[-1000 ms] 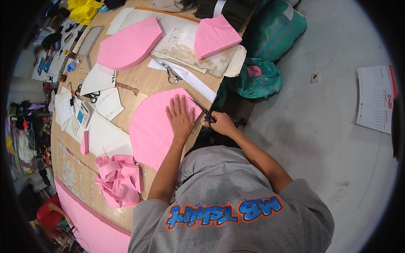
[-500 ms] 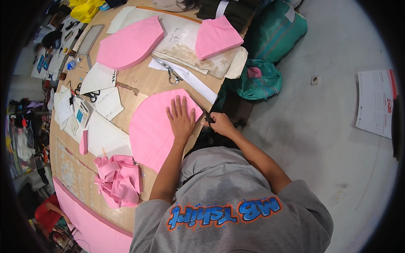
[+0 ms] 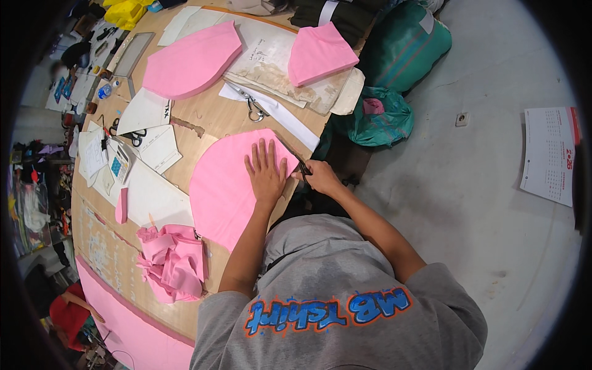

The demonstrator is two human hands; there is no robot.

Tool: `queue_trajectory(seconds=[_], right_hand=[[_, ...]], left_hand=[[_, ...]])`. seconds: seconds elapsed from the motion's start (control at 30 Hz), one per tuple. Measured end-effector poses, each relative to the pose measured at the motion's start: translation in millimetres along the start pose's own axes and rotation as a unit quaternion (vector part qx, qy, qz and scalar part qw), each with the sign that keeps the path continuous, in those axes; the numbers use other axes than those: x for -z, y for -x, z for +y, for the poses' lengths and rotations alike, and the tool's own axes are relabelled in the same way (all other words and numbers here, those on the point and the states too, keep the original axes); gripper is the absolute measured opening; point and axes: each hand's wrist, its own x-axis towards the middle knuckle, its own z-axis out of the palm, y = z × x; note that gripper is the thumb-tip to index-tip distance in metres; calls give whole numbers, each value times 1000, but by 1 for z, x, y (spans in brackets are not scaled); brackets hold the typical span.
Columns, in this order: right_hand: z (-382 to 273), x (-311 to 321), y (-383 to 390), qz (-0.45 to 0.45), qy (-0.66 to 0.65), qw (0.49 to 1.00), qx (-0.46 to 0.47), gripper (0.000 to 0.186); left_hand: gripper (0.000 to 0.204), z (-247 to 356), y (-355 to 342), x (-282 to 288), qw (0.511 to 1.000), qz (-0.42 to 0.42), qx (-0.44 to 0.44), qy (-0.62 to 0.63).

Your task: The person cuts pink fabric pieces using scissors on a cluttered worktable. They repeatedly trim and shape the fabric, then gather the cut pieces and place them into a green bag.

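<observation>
A rounded piece of pink fabric (image 3: 225, 185) lies flat near the table's edge in front of me. My left hand (image 3: 267, 176) presses on it, palm down with the fingers stretched out. At the fabric's right corner my right hand (image 3: 322, 177) grips a pair of dark-handled scissors (image 3: 303, 168). Their blades lie along the fabric's right edge; how far they are apart is too small to tell. Beyond the fabric, a second pair of scissors, silver (image 3: 253, 106), rests on a white strip (image 3: 290, 126).
Two pink fabric stacks (image 3: 194, 60) lie farther back by paper patterns. Crumpled pink scraps (image 3: 172, 262), a calculator (image 3: 119, 165) and white card patterns (image 3: 161, 200) are on the left. Green bags (image 3: 407, 58) stand beyond the table's right edge. A person in red (image 3: 69, 317) is at far left.
My right hand and the scissors have shifted very slightly at the fabric's corner. My left hand stays flat on the fabric.
</observation>
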Motion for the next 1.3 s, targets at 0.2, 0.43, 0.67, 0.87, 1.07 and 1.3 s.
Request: queue_trajectory(seconds=[0.2, 0.43, 0.67, 0.87, 1.07, 1.3], right_hand=[[-5, 6, 0, 6, 32, 998, 50, 64], [-12, 6, -8, 8, 54, 997, 46, 66], [-8, -4, -7, 27, 30, 998, 49, 60], [-13, 4, -10, 11, 37, 998, 50, 66], [-19, 1, -24, 50, 82, 992, 84, 70], [-22, 2, -23, -21, -13, 1000, 20, 59]], left_hand=[[73, 0, 0, 0, 1000, 1, 0, 0], [74, 0, 0, 1, 1000, -15, 9, 2], [73, 0, -1, 0, 1000, 10, -7, -1], [75, -1, -1, -2, 1000, 6, -8, -9], [76, -2, 0, -2, 1000, 3, -10, -6], [76, -2, 0, -3, 1000, 1, -9, -16]])
